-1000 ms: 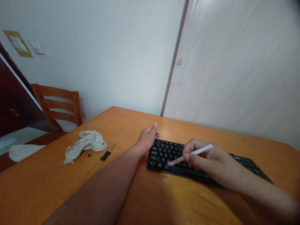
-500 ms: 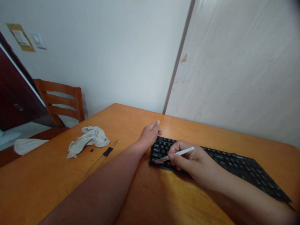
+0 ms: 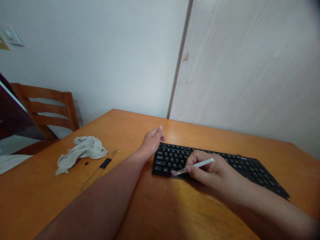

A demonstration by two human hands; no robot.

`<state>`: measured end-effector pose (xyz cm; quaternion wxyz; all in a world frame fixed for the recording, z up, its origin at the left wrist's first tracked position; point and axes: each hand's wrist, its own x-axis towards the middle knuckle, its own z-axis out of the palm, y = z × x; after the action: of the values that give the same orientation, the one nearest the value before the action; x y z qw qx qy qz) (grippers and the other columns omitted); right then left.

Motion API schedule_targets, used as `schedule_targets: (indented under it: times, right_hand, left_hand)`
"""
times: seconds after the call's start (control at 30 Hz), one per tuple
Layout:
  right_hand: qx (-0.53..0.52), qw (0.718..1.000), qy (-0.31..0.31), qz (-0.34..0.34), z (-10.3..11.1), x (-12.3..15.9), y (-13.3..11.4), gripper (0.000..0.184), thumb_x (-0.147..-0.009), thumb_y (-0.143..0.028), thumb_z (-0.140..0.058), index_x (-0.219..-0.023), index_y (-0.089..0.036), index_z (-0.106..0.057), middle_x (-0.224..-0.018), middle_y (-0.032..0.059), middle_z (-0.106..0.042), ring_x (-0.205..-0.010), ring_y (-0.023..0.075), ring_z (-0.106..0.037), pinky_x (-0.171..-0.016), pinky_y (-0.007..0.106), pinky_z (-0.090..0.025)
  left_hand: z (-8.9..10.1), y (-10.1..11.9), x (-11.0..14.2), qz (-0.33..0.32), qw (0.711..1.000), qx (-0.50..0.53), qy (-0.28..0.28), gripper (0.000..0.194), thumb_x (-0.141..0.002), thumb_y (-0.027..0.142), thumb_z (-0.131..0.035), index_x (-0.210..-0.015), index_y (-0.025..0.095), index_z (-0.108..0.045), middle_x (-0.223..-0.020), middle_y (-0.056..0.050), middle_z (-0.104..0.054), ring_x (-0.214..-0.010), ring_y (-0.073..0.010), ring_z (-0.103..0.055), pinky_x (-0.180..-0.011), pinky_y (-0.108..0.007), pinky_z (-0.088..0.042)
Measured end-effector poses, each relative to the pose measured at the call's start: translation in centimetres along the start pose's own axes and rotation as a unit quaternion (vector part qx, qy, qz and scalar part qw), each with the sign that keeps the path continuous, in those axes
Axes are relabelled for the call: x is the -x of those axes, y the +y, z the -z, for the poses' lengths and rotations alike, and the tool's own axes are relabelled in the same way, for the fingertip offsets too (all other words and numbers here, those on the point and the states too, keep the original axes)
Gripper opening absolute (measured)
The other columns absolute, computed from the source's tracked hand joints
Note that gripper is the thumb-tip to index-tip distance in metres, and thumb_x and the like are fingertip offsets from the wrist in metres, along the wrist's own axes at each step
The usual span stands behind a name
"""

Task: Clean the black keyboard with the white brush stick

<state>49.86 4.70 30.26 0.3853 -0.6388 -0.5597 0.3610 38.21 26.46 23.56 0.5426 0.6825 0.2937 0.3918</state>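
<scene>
Keyboard (image 3: 252,173) lies under the right hand (image 3: 216,171), whose pinched brush (image 3: 205,162) has moved farther from the left hand (image 3: 150,141). The left hand's grip is unclear.

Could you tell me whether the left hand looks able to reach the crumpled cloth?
Probably yes: nothing covers the cloth, and only the black piece with thin wires seems to lie between it and the left hand, at the far left corner of the keyboard.

Keyboard (image 3: 175,156) on table (image 3: 150,206) | cloth (image 3: 83,150) left of keyboard | chair (image 3: 50,106) beyond table's left edge
</scene>
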Motion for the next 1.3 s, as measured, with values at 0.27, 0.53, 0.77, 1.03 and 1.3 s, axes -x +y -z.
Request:
schedule_targets:
  times: [0.27,0.53,0.77,1.03,1.3]
  right_hand:
    - [0.015,1.0,0.004,-0.011,1.3,1.3,0.3,0.016,-0.093,-0.034,-0.057,-0.085,-0.019,-0.058,-0.067,-0.0024,-0.05,-0.058,0.01,-0.04,-0.052,0.022,-0.03]
    - [0.031,0.999,0.012,-0.023,2.9,2.7,0.4,0.014,-0.093,-0.03,-0.057,-0.084,-0.019,-0.057,-0.067,-0.0032,-0.049,-0.059,0.0093,-0.039,-0.052,0.021,-0.03]
    - [0.053,0.997,0.015,-0.045,4.6,3.9,0.4,0.007,-0.09,-0.023,-0.058,-0.085,-0.018,-0.058,-0.067,-0.0026,-0.052,-0.06,0.0098,-0.039,-0.051,0.022,-0.029]
    - [0.024,0.997,0.019,-0.07,6.2,4.8,1.2,0.008,-0.089,-0.023,-0.057,-0.084,-0.02,-0.055,-0.067,-0.0033,-0.05,-0.058,0.0096,-0.039,-0.053,0.023,-0.03]
    - [0.061,0.996,-0.001,-0.059,8.3,5.3,1.7,0.012,-0.091,-0.026,-0.056,-0.082,-0.019,-0.054,-0.068,-0.0033,-0.049,-0.06,0.0102,-0.04,-0.055,0.024,-0.032]
  left_hand:
    - [0.3,0.0,-0.1,0.004,1.0,-0.005,-0.004,0.058,-0.086,0.073,-0.043,-0.07,0.019,-0.057,-0.069,-0.005,-0.065,-0.064,-0.0183,-0.06,-0.066,-0.031,-0.047]
    - [0.3,0.7,0.2,0.007,1.0,-0.02,0.001,0.057,-0.088,0.071,-0.042,-0.071,0.019,-0.058,-0.069,-0.005,-0.065,-0.062,-0.0188,-0.059,-0.064,-0.032,-0.046]
    - [0.5,0.6,0.1,0.008,0.999,-0.041,0.007,0.061,-0.088,0.073,-0.038,-0.072,0.018,-0.06,-0.069,-0.005,-0.065,-0.061,-0.019,-0.059,-0.063,-0.032,-0.046]
    - [0.5,0.8,0.3,0.011,0.999,-0.039,0.01,0.061,-0.087,0.074,-0.04,-0.072,0.018,-0.06,-0.07,-0.006,-0.066,-0.063,-0.019,-0.06,-0.063,-0.031,-0.046]
    - [0.7,0.7,0.1,0.012,0.999,-0.048,0.008,0.06,-0.087,0.073,-0.041,-0.073,0.018,-0.06,-0.071,-0.006,-0.066,-0.065,-0.02,-0.061,-0.064,-0.031,-0.047]
